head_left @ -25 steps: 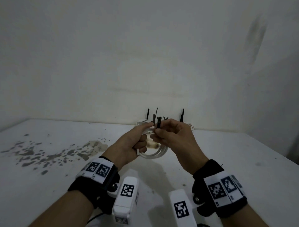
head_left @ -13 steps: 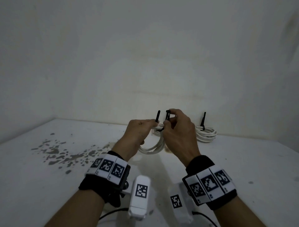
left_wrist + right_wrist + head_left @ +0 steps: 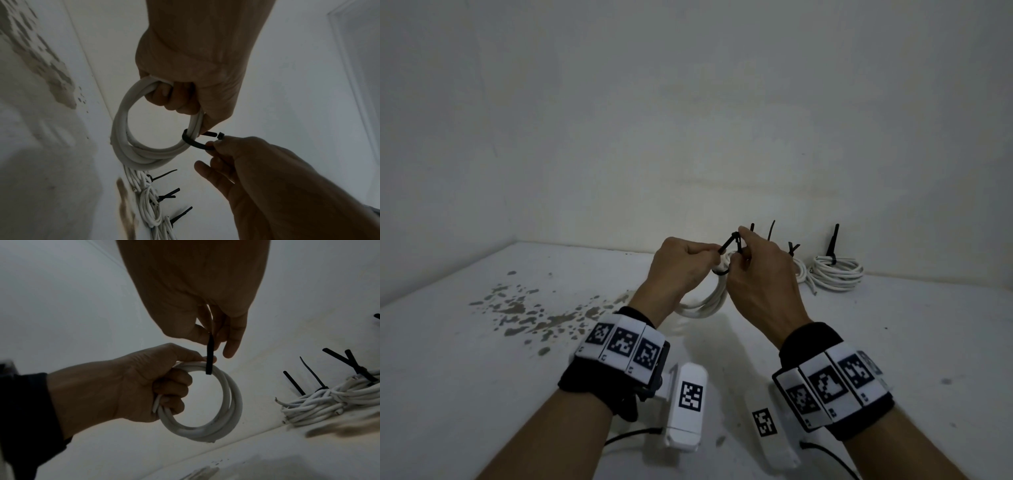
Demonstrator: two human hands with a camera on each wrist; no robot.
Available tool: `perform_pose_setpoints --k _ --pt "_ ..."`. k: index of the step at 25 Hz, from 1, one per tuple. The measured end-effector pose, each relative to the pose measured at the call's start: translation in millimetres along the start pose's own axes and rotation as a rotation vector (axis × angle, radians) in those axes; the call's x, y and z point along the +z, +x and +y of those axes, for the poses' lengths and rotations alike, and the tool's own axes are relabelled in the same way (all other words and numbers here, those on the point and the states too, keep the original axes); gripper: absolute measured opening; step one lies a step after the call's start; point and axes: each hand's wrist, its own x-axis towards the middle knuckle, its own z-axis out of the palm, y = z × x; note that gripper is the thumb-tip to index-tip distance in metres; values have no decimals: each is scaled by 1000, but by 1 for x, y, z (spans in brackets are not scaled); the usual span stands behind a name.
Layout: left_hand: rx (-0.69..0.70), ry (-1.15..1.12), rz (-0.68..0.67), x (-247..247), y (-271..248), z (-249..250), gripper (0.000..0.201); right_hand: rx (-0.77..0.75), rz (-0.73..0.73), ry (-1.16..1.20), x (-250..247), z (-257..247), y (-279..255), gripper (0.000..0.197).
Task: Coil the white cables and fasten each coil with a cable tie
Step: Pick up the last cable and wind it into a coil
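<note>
Left hand (image 3: 681,270) curled round white cable coil (image 3: 131,146) above table (image 3: 482,377), right hand (image 3: 760,287) pinched black cable tie (image 3: 193,142) looped round it, tied coils (image 3: 835,274) lay by wall

Black wristbands (image 3: 616,380) with checkered white tags (image 3: 625,346)

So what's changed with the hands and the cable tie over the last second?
The black plastic cable tie now loops round the white coiled cable, its tip close to the head, not threaded. The right hand pinches the head end; the left hand has kept its hold on the coil and tail. The tied white cable bundles by the wall lie unchanged.
</note>
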Motion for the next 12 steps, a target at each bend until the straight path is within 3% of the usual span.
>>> perform_pose_setpoints --k 7,10,12 --pt "69 104 -4 -7 8 -1 19 -3 -53 -77 -2 -1 2 28" --pt "92 171 17 -9 6 1 18 -44 -72 -170 -3 -2 1 8" --pt "146 311 58 -8 5 4 18 -42 -86 -200 -2 -1 2 8"
